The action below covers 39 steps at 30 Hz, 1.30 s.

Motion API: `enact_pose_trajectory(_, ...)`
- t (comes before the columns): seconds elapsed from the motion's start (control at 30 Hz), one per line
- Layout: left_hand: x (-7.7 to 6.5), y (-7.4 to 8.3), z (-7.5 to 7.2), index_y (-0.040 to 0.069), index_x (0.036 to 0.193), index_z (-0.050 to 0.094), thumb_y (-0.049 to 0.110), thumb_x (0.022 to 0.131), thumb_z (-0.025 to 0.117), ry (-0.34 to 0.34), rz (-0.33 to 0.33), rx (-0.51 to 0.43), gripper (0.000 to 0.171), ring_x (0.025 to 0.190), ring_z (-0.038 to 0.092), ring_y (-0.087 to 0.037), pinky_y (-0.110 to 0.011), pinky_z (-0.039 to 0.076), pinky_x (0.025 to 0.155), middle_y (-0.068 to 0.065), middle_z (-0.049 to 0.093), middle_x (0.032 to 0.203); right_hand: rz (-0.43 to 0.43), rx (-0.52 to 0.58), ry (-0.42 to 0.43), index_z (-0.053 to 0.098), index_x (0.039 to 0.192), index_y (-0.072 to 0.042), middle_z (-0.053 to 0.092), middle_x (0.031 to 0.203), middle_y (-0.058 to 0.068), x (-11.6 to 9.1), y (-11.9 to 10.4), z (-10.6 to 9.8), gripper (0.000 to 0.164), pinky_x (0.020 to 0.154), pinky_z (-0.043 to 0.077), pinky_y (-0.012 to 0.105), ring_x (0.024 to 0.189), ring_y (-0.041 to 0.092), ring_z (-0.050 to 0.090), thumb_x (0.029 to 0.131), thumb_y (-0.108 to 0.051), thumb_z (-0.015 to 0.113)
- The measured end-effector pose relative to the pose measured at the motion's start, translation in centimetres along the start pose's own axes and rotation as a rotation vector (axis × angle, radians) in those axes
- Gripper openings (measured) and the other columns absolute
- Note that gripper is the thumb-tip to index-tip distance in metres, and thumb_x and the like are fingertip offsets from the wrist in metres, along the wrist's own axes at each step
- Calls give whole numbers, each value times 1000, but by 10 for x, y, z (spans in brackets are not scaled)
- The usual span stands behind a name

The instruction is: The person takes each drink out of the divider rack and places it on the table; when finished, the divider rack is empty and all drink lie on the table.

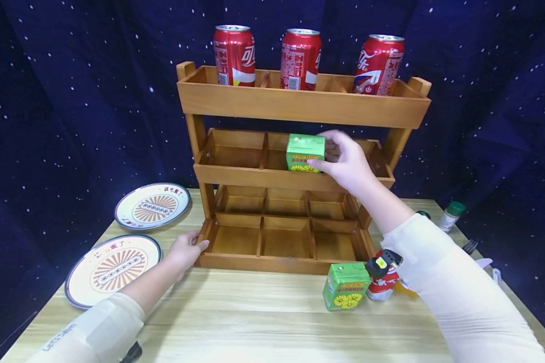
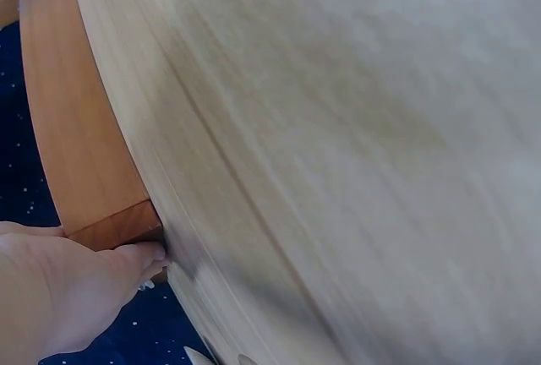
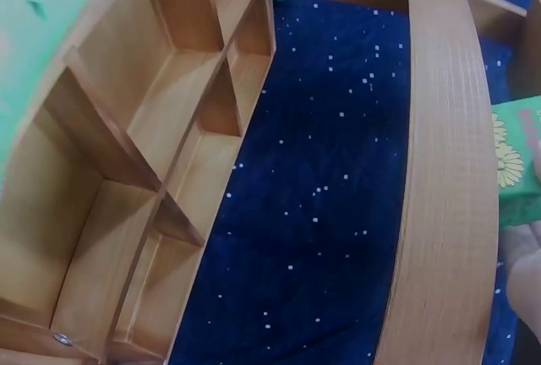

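A three-tier wooden shelf rack with divided compartments stands on the table. My right hand grips a green juice carton with yellow flowers, at the middle compartment of the middle tier. The tier's front board hides the carton's lower end; the right wrist view shows only part of this carton at its right edge. Down at the rack's lower left corner, my left hand holds the frame between thumb and fingers. A second green carton stands on the table before the rack's right end.
Red cola cans stand in the top tier's compartments. Two patterned plates lie at the left. Right of the second carton is a red-and-white figure, partly hidden by my sleeve. A green-capped jar and a fork are at the right edge.
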<state>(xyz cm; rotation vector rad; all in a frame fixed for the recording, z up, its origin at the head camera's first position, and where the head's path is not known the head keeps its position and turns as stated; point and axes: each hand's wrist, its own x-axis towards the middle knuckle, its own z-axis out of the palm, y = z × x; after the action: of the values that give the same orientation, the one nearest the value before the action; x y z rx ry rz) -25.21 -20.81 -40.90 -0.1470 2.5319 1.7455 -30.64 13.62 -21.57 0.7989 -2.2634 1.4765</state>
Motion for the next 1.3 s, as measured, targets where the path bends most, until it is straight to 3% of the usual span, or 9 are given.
enact_pose_trajectory(0.17, 0, 1, -1, -16, 133, 20, 9, 93, 46, 1, -8, 11, 54, 121, 34, -38, -44, 29, 101, -31, 32, 133, -149, 152, 48, 49, 108, 4, 57, 102, 12, -21, -27, 0, 37, 85, 48, 30, 97, 21, 54, 75, 9, 65)
enact_pose_trajectory(0.3, -1, 1, -1, -15, 134, 20, 10, 93, 46, 2, -9, 19, 54, 122, 34, -38, -44, 29, 101, -31, 31, 133, -204, 259, 77, 48, 109, 0, 56, 105, 12, -37, -41, -6, 38, 80, 50, 26, 98, 22, 53, 76, 14, 61)
enact_pose_trajectory(0.43, -2, 2, -2, -14, 134, 18, 11, 93, 46, 2, -15, 30, 56, 124, 30, -38, -45, 26, 102, -30, 28, 135, -175, 295, 63, 47, 110, -3, 54, 106, 14, -57, -42, -4, 40, 79, 50, 27, 99, 25, 52, 76, 12, 62)
enact_pose_trajectory(0.57, -3, 1, -2, -14, 134, 18, 11, 93, 47, 3, -19, 37, 56, 125, 28, -39, -45, 25, 103, -31, 27, 136, -57, 271, 22, 46, 111, -4, 55, 106, 12, -91, -31, 17, 41, 81, 50, 30, 99, 24, 53, 76, 7, 65)
enact_pose_trajectory(0.77, -3, -1, -1, -15, 134, 18, 11, 92, 47, 10, -24, 50, 57, 125, 26, -40, -46, 25, 102, -31, 25, 136, 127, 221, -78, 47, 109, -10, 57, 103, 8, -141, -14, 54, 42, 86, 47, 29, 99, 19, 55, 75, 3, 68)
enact_pose_trajectory(0.97, -3, -2, 0, -14, 135, 18, 12, 92, 48, 11, -24, 50, 58, 126, 23, -41, -47, 24, 103, -31, 23, 137, 244, 152, -138, 44, 109, -8, 54, 101, 8, -170, 7, 78, 43, 87, 46, 26, 99, 17, 54, 76, 5, 67)
enact_pose_trajectory(1.07, -3, -3, -1, -14, 135, 18, 11, 93, 47, 11, -24, 38, 56, 124, 27, -40, -46, 26, 102, -31, 26, 136, 263, 8, -176, 40, 111, -4, 52, 97, 7, -179, 17, 86, 43, 80, 48, 23, 91, 16, 53, 77, 0, 67)
enact_pose_trajectory(1.2, -2, -2, -1, -14, 135, 17, 11, 93, 46, 5, -15, 20, 56, 124, 28, -40, -46, 27, 102, -31, 27, 136, 243, -193, -181, 39, 111, -1, 50, 93, 5, -187, 27, 92, 45, 77, 46, 31, 85, 16, 49, 78, -8, 69)
enact_pose_trajectory(1.3, -2, -1, -1, -14, 135, 16, 11, 93, 46, -3, -15, 16, 58, 125, 26, -39, -46, 25, 102, -31, 25, 136, 244, -230, -154, 39, 110, 0, 50, 96, 7, -188, 30, 95, 45, 85, 44, 38, 92, 19, 49, 77, -7, 69)
